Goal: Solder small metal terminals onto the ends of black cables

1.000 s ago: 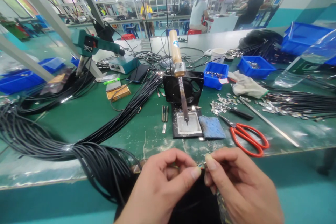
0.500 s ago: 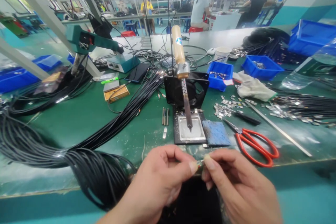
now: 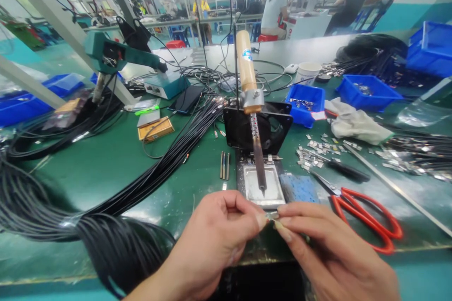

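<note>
Pinches small metal piece (image 3: 272, 215) between fingertips of left hand (image 3: 219, 230) and right hand (image 3: 335, 244), with long axis apparently left-right, near side of soldering iron (image 3: 259, 160), slightly right of its tip.

Taking the small part (image 3: 272, 216) between the left hand (image 3: 219, 230) and right hand (image 3: 332, 249) as centre, the soldering iron (image 3: 259, 160) slants down over its tray (image 3: 271, 183) at 12 o'clock, the black fan (image 3: 233, 131) behind it, blocking a straight reach. A lane of bare tabletop (image 3: 190, 181) opens toward 10 o'clock, between 3 slim rods (image 3: 225, 165) at 11 and the cable bundle (image 3: 148, 178) sprawling from 9 to 11. The blue sponge (image 3: 300, 189) lies low at 1; scissors (image 3: 338, 193) obstruct 2 to 3.
</note>
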`<action>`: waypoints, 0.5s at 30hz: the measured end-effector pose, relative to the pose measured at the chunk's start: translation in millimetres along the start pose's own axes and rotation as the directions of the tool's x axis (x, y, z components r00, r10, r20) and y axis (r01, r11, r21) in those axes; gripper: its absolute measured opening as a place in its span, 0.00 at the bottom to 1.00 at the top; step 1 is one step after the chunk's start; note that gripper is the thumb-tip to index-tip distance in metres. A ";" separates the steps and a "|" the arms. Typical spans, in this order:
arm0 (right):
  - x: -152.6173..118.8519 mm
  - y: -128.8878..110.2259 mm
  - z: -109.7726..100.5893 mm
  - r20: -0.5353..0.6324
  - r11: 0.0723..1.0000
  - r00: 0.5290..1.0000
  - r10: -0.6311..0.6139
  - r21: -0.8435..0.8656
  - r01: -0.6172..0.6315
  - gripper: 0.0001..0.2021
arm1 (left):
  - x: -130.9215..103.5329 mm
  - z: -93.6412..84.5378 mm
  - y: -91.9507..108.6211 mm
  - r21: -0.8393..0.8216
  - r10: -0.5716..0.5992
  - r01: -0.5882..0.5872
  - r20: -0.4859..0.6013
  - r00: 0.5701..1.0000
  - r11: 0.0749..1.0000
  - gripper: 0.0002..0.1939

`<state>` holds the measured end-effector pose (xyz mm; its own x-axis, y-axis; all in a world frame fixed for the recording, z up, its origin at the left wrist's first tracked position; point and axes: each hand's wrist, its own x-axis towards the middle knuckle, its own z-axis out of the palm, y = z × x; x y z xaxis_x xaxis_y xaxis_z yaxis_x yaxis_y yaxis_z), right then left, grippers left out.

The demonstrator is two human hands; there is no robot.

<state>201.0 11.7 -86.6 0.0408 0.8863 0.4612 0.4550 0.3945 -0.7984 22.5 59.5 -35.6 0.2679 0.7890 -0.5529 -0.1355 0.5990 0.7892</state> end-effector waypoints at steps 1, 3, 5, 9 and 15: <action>0.7 1.5 0.4 0.007 1.000 1.000 -0.014 -0.003 0.014 0.08 | 1.4 -0.2 0.5 0.004 -0.001 0.001 0.000 1.000 1.000 0.13; 1.1 4.2 0.8 0.017 1.000 0.999 -0.029 -0.007 0.029 0.09 | 3.8 -0.4 1.4 0.013 -0.005 0.005 -0.008 1.000 1.000 0.13; 0.6 6.4 0.7 0.024 1.000 0.999 -0.024 -0.007 0.024 0.09 | 5.5 -0.4 2.0 0.021 -0.009 0.009 -0.016 1.000 1.000 0.13; -1.4 7.2 1.9 0.017 1.000 1.000 -0.003 0.004 0.003 0.10 | 6.7 -0.9 2.3 0.034 -0.003 0.004 -0.013 1.000 0.999 0.13; -2.4 1.3 7.7 -0.025 0.994 0.995 0.096 0.059 -0.094 0.08 | 5.9 -3.3 1.0 0.056 0.007 -0.007 -0.012 1.000 0.998 0.13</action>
<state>194.6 12.0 -91.8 0.1063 0.9139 0.3919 0.3956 0.3227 -0.8599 20.8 65.2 -39.0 0.2555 0.7950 -0.5502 -0.0836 0.5851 0.8066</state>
